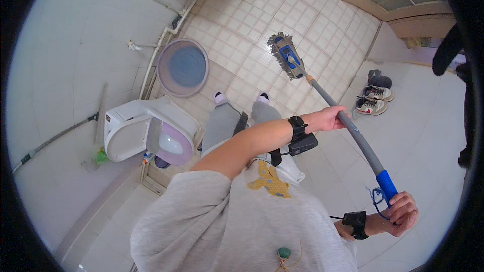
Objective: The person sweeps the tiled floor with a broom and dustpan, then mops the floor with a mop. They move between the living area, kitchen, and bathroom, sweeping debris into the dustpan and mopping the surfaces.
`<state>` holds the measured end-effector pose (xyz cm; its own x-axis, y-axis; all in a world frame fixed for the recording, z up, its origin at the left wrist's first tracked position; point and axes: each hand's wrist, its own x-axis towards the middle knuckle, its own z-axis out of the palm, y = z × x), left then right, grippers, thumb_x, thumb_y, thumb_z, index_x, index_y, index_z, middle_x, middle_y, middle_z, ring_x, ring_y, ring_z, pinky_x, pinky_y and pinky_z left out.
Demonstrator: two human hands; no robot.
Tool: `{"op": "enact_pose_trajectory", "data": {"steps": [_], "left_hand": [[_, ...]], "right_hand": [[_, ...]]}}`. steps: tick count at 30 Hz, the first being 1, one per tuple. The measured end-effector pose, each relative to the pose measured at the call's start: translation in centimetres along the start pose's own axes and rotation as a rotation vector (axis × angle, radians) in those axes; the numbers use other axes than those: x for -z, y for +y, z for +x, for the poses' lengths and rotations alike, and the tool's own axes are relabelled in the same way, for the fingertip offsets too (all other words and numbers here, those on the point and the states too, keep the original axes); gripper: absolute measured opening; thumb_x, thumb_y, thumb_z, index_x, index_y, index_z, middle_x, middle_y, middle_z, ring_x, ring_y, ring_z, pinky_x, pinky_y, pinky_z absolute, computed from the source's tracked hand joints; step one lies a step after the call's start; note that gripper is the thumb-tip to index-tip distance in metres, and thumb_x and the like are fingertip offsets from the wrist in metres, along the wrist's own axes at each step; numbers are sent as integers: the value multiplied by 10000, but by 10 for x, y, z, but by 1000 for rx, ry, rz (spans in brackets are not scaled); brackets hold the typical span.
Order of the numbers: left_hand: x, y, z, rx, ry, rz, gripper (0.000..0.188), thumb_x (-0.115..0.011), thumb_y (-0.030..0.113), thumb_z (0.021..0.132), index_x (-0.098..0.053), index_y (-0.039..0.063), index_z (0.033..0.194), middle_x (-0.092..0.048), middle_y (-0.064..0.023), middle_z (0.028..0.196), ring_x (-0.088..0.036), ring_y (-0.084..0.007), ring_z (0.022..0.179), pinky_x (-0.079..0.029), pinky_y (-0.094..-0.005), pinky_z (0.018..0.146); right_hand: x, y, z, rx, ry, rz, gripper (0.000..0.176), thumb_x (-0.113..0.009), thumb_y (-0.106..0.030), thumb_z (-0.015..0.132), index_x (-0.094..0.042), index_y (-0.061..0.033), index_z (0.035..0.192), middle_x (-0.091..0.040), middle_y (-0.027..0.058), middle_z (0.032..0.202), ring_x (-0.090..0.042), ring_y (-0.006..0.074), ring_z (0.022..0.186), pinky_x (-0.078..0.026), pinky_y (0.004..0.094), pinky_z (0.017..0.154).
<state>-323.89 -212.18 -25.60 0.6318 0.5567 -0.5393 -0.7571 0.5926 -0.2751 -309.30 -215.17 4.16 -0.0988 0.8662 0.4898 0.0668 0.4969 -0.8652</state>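
A flat mop with a grey telescopic pole (363, 147) slants across the right half of the view. My left hand (329, 118) is closed around the middle of the pole, its arm reaching across the body. Near the top end, my right hand (403, 213) grips the blue handle sleeve (386, 184), where a blue cord loop hangs. The mop head (286, 54), with a blue plate and grey fringe, lies on the tiled floor ahead of my feet. Both wrists wear black straps; a black box is attached at the left one.
A round tub (162, 68) holding bluish water stands left of my feet, beside white wall pipes (149, 71). The toilet (126, 139) has its lid up and a lilac seat cover. Shoes (372, 105) stand along the right wall. A wooden door (404, 19) is at the upper right.
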Motion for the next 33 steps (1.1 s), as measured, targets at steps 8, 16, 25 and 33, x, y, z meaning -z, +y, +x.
{"op": "enact_pose_trajectory", "data": {"steps": [8,16,25,33], "left_hand": [[73,60,-83,-198,163,-103,250,-588,176,796,-467,-2,925,-562,-99,869,-573,-256,866,-480,-372,825],[171,197,-228,-623,338,48,183,-555,181,797,-504,40,902,-567,-69,737,-579,-214,769,-491,-324,746],[101,134,-191,-356,-62,-60,223,-480,175,864,-499,-48,878,-549,-153,892,-544,-257,892,-444,-382,869],[32,50,-127,8,-98,100,147,-497,166,846,-500,33,783,-557,-97,838,-587,-217,816,-490,-366,778]], "right_hand": [[-78,24,-23,35,-323,329,191,-328,-133,802,-450,-50,682,-393,3,422,-432,109,345,-378,256,317],[-260,40,-68,-156,-544,408,214,-450,119,652,-386,9,480,-456,94,464,-515,229,442,-460,333,465],[-164,-16,-70,-171,-184,211,150,-390,-60,717,-381,-45,568,-440,121,518,-420,216,455,-386,328,452],[-109,-84,-87,26,-32,-143,260,-417,-142,710,-274,-127,493,-332,18,406,-321,101,386,-363,279,472]]}}
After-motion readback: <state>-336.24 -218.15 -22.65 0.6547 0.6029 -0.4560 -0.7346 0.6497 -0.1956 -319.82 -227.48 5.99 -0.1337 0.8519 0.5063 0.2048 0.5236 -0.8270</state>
